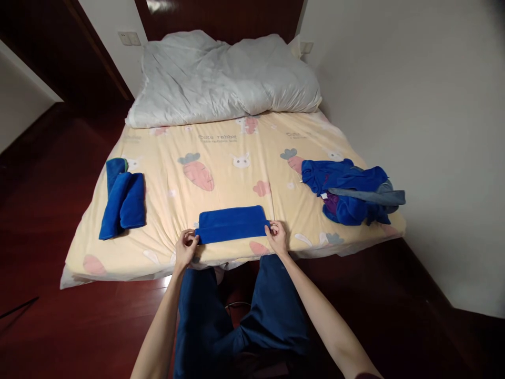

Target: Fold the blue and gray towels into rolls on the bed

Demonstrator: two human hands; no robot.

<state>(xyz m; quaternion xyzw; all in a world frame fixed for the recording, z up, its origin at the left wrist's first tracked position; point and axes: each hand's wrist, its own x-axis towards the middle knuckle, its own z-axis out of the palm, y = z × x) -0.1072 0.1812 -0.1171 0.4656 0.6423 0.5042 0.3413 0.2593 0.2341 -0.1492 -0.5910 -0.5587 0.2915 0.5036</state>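
Note:
A blue cloth [232, 223] lies on the bed near its front edge, its near part folded over into a band. My left hand [187, 247] pinches the left end of that band between thumb and fingers. At the right end, my right hand [276, 237] pinches the cloth in the same way. Rolled or folded blue cloths [123, 202] rest at the left side of the bed. On the right side is a loose, crumpled heap of blue cloths [351, 192], with grey-blue and purple pieces among them.
The bed [232, 163] has a yellow sheet with carrots and rabbits. A pale, bulky quilt [229, 76] lies at its far end, before a dark headboard [224, 18]. A white wall [414, 131] stands on the right.

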